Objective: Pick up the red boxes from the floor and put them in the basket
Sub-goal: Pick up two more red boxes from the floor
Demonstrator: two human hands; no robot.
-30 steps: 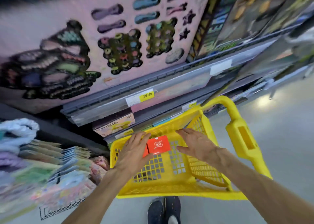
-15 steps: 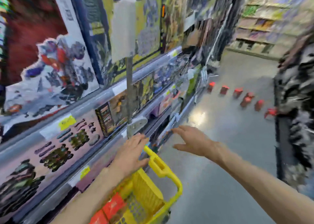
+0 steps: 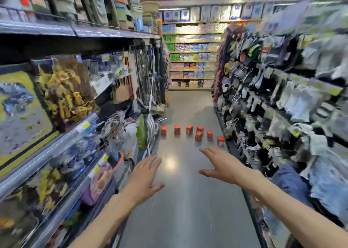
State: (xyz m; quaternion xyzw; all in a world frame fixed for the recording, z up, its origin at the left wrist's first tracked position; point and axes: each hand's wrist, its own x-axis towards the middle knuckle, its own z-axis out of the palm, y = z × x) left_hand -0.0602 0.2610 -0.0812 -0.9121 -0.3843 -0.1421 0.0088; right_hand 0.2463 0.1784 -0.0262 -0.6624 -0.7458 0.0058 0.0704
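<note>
Head view, sole entry.

Hazards (judged): Seven red boxes (image 3: 192, 133) stand close together on the floor (image 3: 188, 200); two sit almost touching, so a reach for one may topple its neighbour. The box at far right (image 3: 220, 141) stands just beside the base of the right shelving (image 3: 282, 106), where hanging goods could be brushed or snagged by an arm. The box at far left (image 3: 163, 131) lies near clutter at the foot of the left shelving (image 3: 66, 116). The floor is glossy and reflective, so footing may be slick. The basket is not in view, so each box must be carried back to it; dropping one on the way is possible. The frame is blurred at the edges, so fine detail is uncertain.

Hands: left hand (image 3: 144, 176) empty, fingers spread, palm down. Right hand (image 3: 222, 165) empty, fingers loosely extended, thumb apart. Both well short of the boxes.

Item: small upright red-orange cartons, pale marking on the front faces, print unreadable. Arranged in a rough row across the aisle, one set slightly forward.
</note>
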